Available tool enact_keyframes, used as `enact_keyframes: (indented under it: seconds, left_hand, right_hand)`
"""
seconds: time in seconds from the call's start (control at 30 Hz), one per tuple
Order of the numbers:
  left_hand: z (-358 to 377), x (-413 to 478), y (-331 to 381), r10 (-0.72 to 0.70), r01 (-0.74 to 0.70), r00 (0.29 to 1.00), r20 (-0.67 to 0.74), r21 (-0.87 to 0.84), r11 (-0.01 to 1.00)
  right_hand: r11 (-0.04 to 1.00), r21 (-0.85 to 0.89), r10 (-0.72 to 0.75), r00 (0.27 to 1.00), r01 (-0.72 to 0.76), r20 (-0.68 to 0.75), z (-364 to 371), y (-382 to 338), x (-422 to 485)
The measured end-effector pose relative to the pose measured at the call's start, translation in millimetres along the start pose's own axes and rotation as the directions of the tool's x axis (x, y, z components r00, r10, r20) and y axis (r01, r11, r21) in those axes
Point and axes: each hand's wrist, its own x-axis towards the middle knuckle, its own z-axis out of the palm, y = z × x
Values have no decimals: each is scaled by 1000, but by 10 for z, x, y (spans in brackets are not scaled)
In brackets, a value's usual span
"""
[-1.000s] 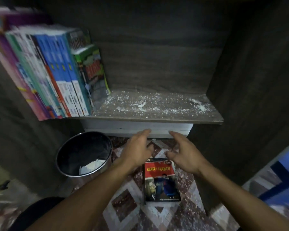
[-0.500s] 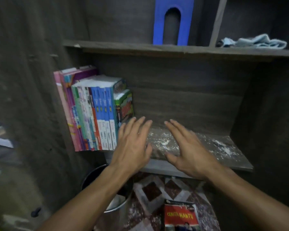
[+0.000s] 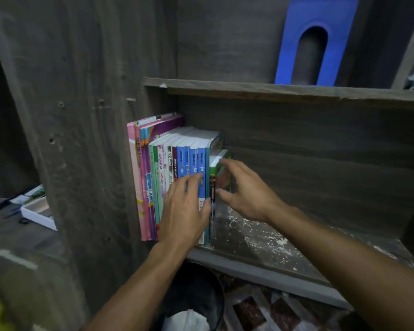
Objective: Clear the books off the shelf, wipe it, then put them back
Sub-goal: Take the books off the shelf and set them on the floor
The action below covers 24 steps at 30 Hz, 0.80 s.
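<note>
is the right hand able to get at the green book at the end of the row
Likely yes: the right hand is at the green book's free side, and no other book stands there on the shelf.

Books (image 3: 163, 177) stand packed at the left end of the shelf (image 3: 261, 271). The left hand (image 3: 184, 211) lies flat on their spines, and the right hand (image 3: 246, 192) is spread against the small green book (image 3: 221, 172) at the row's right end. White crumbs (image 3: 270, 242) are scattered all over the board further right.

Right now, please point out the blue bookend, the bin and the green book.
blue bookend (image 3: 320, 10), head view, face above the arch.
bin (image 3: 194, 287), head view, inner wall.
green book (image 3: 224, 177), head view, front cover.
</note>
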Motion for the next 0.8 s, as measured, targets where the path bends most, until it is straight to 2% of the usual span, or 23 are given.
enact_keyframes:
  seconds: [0.13,0.33,0.57,0.8]
  left_hand:
    - [117,39,-22,-73,72,997,-25,-35,997]
    - [224,45,-45,-109,106,992,-62,-47,993]
    - [247,0,-10,-139,134,989,-51,-93,987]
    - [310,-72,48,-200,196,980,-13,-149,969]
  right_hand:
    - [997,68,33,998,-30,-46,123,37,230]
    - [990,131,58,996,-48,-73,251,101,381]
    - [972,230,74,989,-43,-127,308,67,417]
    - [966,243,125,978,-83,-166,340,53,483]
